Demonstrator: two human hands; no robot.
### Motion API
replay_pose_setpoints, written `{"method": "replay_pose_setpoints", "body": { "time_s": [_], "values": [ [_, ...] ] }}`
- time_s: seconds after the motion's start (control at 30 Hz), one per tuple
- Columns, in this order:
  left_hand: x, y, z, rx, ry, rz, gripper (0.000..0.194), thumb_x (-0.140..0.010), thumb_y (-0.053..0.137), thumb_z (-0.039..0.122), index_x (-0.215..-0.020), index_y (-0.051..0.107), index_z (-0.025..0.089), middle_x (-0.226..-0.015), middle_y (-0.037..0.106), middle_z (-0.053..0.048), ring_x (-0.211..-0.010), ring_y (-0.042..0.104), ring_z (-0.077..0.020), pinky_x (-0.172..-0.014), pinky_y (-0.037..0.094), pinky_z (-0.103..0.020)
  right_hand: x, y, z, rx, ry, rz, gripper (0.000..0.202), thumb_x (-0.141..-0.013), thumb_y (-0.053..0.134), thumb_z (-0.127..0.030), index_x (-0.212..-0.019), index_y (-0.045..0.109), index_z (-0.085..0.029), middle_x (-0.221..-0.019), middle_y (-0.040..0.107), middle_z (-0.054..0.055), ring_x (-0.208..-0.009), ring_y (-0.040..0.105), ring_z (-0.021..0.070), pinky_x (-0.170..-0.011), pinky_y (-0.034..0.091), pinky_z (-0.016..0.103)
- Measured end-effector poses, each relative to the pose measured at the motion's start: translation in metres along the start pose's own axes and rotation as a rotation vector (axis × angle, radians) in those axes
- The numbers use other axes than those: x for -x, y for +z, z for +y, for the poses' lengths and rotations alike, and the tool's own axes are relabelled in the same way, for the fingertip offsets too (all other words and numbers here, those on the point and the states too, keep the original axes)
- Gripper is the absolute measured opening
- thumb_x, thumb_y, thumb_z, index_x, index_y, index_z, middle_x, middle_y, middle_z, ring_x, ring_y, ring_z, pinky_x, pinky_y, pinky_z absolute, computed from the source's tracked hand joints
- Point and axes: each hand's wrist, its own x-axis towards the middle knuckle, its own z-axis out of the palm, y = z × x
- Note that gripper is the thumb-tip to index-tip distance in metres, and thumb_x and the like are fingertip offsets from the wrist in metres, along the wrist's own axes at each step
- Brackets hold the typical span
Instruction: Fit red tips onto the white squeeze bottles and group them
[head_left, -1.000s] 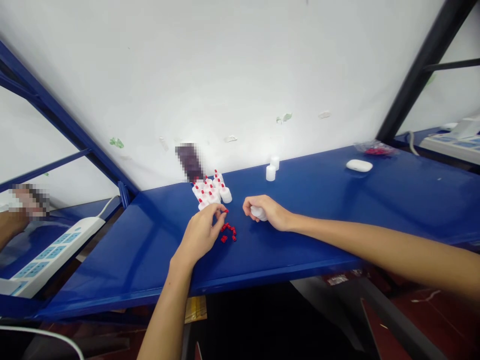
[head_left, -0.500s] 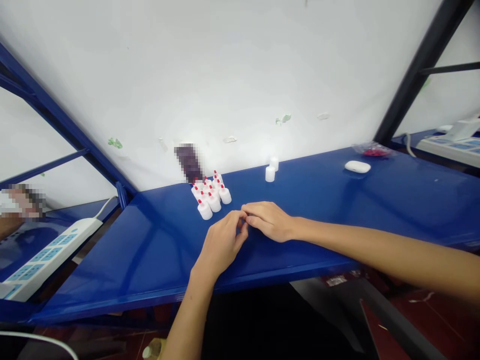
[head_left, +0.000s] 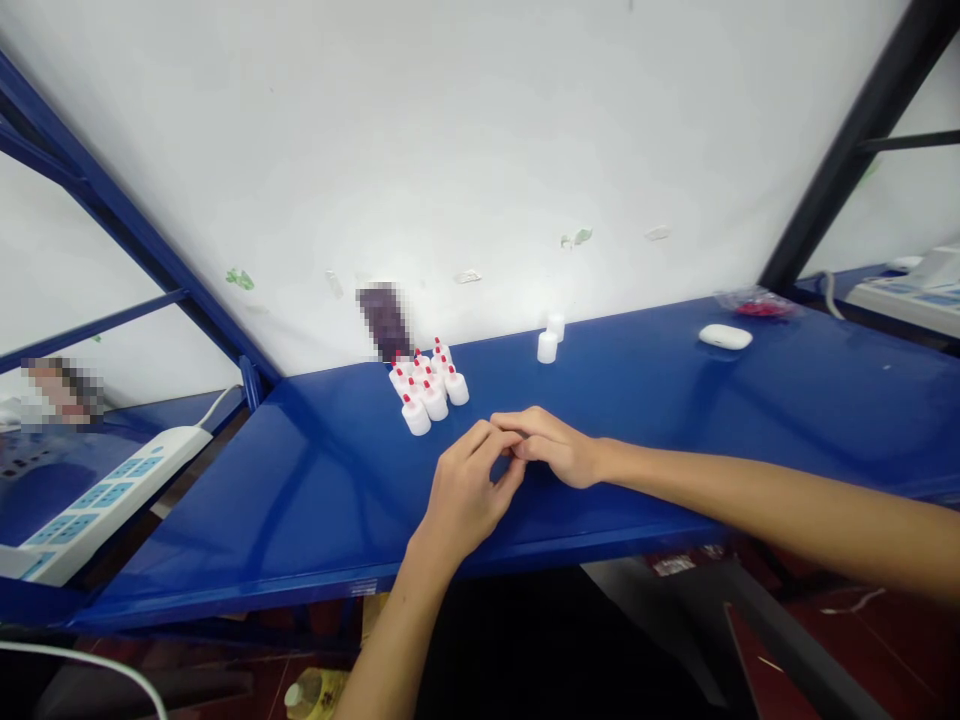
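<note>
My left hand [head_left: 474, 490] and my right hand [head_left: 551, 445] meet at the fingertips over the blue table [head_left: 330, 500], near its front edge. The fingers of both are bent together in a pinch; anything between them is hidden. Beyond my left hand stands a tight group of several small white bottles [head_left: 433, 402] with red tips, upright. Farther back, close to the wall, are two white pieces [head_left: 547, 347] without red tips, one behind the other.
A white oval case [head_left: 725, 337] and a clear bag with red pieces [head_left: 757, 303] lie at the back right. White power strips flank the table, the left one [head_left: 120, 495] on a lower surface. A blurred person's hand [head_left: 64, 390] shows at far left.
My left hand has shifted right and its fingers now overlap more with those of my right hand. The view has moved slightly. The bottles stand as before.
</note>
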Motion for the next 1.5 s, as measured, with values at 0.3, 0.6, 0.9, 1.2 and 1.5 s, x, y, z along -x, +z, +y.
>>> {"method": "replay_pose_setpoints", "body": {
  "time_s": [0.3,0.6,0.9,1.2,1.5],
  "values": [
    [0.000,0.003,-0.003,-0.077,-0.009,0.009,0.012,-0.094,0.053,0.020,-0.098,0.064,0.020,-0.085,0.060,-0.003,-0.079,0.055,-0.0145,-0.071,0.045,-0.028,0.003,0.005,0.003,0.056,0.018,0.029,0.010,-0.088,0.033,-0.019,-0.082,0.041,-0.021,-0.065,0.042,-0.004,-0.057,0.038,0.0125,-0.059,0.032,0.028],
    [0.001,0.002,-0.006,-0.148,-0.037,-0.057,0.012,-0.094,0.051,0.019,-0.099,0.062,0.020,-0.093,0.059,-0.005,-0.086,0.054,-0.0183,-0.077,0.045,-0.033,0.004,0.006,0.000,0.105,0.135,0.040,0.009,-0.090,0.033,-0.019,-0.084,0.040,-0.022,-0.061,0.040,-0.005,-0.055,0.036,0.0124,-0.057,0.031,0.027],
    [-0.001,0.001,-0.004,-0.121,-0.053,-0.112,0.014,-0.096,0.046,0.019,-0.096,0.060,0.019,-0.097,0.057,-0.007,-0.089,0.052,-0.0191,-0.081,0.045,-0.034,0.004,0.006,0.003,0.086,0.137,0.045,0.016,-0.097,0.037,-0.033,-0.096,0.046,-0.020,-0.065,0.046,-0.006,-0.056,0.042,0.0117,-0.057,0.032,0.025],
    [-0.006,-0.035,-0.023,-0.082,-0.245,0.197,0.016,-0.096,0.051,0.032,-0.096,0.062,0.020,-0.080,0.053,-0.001,-0.071,0.051,-0.0134,-0.068,0.041,-0.026,-0.014,-0.043,0.021,0.048,0.165,0.443,0.030,-0.094,0.041,-0.041,-0.088,0.059,-0.018,-0.060,0.047,-0.003,-0.055,0.046,0.0126,-0.056,0.037,0.026],
    [0.007,-0.054,-0.065,-0.412,-0.470,-0.061,0.020,-0.093,0.049,0.032,-0.099,0.066,0.024,-0.069,0.063,0.000,-0.062,0.058,-0.0173,-0.060,0.036,-0.026,-0.060,-0.150,0.074,-0.075,0.151,0.932,0.028,-0.087,0.043,-0.041,-0.070,0.052,-0.020,-0.048,0.044,-0.003,-0.046,0.046,0.0122,-0.052,0.040,0.025]
  ]
}}
